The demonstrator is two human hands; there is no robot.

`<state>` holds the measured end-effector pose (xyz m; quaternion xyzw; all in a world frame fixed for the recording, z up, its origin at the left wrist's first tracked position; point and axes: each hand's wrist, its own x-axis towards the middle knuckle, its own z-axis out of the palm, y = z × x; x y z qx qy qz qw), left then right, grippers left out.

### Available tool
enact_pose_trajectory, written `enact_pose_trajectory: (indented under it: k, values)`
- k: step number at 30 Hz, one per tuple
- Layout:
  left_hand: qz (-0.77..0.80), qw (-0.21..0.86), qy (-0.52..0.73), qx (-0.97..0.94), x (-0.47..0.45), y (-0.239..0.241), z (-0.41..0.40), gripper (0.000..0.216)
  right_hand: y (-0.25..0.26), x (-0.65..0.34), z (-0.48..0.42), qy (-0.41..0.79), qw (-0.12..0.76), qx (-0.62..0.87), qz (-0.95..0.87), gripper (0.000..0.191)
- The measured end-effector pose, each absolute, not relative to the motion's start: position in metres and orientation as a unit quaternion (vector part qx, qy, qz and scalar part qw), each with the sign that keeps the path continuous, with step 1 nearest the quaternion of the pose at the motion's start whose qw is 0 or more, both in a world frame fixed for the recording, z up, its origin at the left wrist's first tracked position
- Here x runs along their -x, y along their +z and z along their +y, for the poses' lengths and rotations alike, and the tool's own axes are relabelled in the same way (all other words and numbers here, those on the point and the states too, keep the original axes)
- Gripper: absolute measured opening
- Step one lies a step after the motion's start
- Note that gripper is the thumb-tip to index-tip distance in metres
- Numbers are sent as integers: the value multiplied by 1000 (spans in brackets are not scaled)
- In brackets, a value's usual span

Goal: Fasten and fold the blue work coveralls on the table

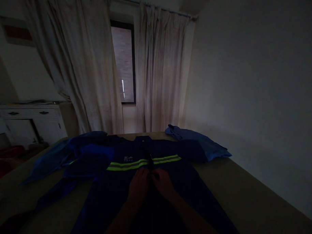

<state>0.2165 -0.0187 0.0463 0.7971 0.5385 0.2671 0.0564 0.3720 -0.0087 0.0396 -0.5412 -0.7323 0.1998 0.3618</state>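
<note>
A dark blue work jacket (162, 149) with yellow-green reflective stripes lies spread face up, its collar at the far end. Both hands meet at its front opening, just below the chest stripes. My left hand (141, 181) is closed with its fingers curled on the left edge of the opening. Against the right edge, my right hand (162, 181) pinches the cloth, thumb and fingers together. The dim light hides whether a button or zip lies between the fingertips. A small white logo (128, 159) shows above the left stripe.
More blue garments (53, 156) lie crumpled on the left, and a lighter blue folded garment (200, 139) is at the far right. All rest on a tan table (251, 202). Behind stand a white cabinet (50, 114), curtains (93, 71) and a window (123, 60); a wall runs along the right.
</note>
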Motion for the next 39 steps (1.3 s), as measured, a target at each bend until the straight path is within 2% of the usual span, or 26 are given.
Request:
enact_pose_trajectory:
  k: [5,10,15,19,23,30,33,39]
  values:
    - [542,27,219,-811,-217,39,-14,30,45,-375,-5,274,400,520,-703,32]
    - [532,97,243,-805,-213,40,-10,22,47,-379,-5,288,399,492,-718,21]
    - [529,194,294,-772,-209,42,-9,21,45,-377,-8,254,386,494,-737,17]
    - [532,220,346,-741,-207,40,-8,18,43,-375,-9,184,354,521,-754,16]
    - [539,259,360,-716,-204,38,-3,19,46,-373,-12,170,327,541,-757,16]
    - [510,311,378,-708,-199,40,7,18,46,-372,-11,169,363,533,-746,15]
    - [503,283,345,-740,-199,43,5,22,43,-371,-7,204,389,546,-713,15]
    - [522,110,247,-809,-206,50,-5,23,47,-369,-2,279,382,590,-654,17]
